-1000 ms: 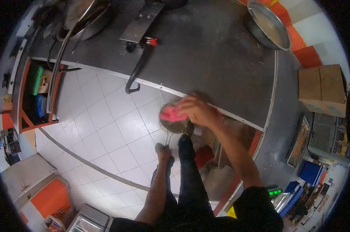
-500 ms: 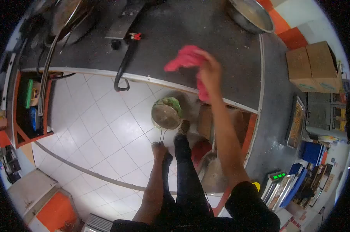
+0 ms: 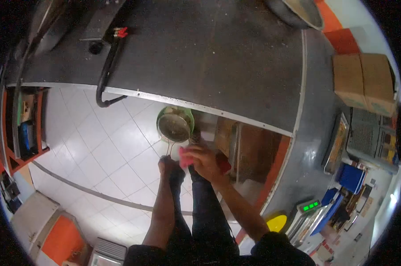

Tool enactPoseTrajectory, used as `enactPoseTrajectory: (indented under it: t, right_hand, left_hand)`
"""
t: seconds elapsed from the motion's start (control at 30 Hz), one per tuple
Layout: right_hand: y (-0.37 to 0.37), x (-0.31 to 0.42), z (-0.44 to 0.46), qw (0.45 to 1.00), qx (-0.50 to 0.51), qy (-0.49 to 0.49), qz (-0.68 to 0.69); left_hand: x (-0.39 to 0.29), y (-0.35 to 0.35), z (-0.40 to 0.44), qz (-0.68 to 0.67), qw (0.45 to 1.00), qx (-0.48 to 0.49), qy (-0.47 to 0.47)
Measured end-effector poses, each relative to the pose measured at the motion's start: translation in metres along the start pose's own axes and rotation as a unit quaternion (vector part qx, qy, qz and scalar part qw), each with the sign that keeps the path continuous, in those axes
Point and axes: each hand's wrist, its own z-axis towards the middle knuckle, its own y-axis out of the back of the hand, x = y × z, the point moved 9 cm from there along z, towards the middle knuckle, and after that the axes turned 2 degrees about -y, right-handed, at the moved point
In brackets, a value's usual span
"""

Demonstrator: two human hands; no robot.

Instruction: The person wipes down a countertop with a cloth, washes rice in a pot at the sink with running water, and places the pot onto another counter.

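Observation:
My left hand (image 3: 163,164) is closed around the wire handle of a round strainer (image 3: 174,128). The strainer is over a green bin (image 3: 189,116), whose rim shows around it; I cannot tell whether they touch. In my right hand (image 3: 205,163) is a bunched pink cloth (image 3: 186,158), close to the left hand and the strainer handle. Part of the cloth is hidden by the fingers.
A dark countertop (image 3: 200,66) with a metal edge spans the far side. A black hose (image 3: 106,73) hangs over that edge. On the right counter are cardboard boxes (image 3: 364,82), a metal tray (image 3: 335,144) and a scale with a green display (image 3: 308,206).
My right hand has come down from the countertop with the pink cloth, toward my body and leftward. The left hand still holds the strainer. The camera view has shifted slightly.

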Motion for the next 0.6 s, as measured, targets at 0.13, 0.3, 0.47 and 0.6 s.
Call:
enactPoseTrajectory:
  t: [0.13, 0.3, 0.47, 0.6]
  right_hand:
    - [0.034, -0.047, -0.056, 0.986, -0.069, -0.099, 0.113]
    - [0.077, -0.104, -0.087, 0.836, -0.259, -0.313, 0.369]
    - [0.143, -0.128, -0.106, 0.748, -0.443, -0.301, 0.391]
    - [0.171, -0.114, -0.094, 0.712, -0.497, -0.303, 0.392]
  left_hand:
    - [0.068, -0.068, 0.043, -0.013, 0.995, -0.059, -0.075]
    - [0.047, -0.064, 0.053, 0.050, 0.990, -0.129, -0.020]
    - [0.022, -0.066, 0.074, 0.065, 0.986, -0.150, -0.006]
    - [0.003, -0.066, 0.062, -0.008, 0.993, -0.119, 0.025]
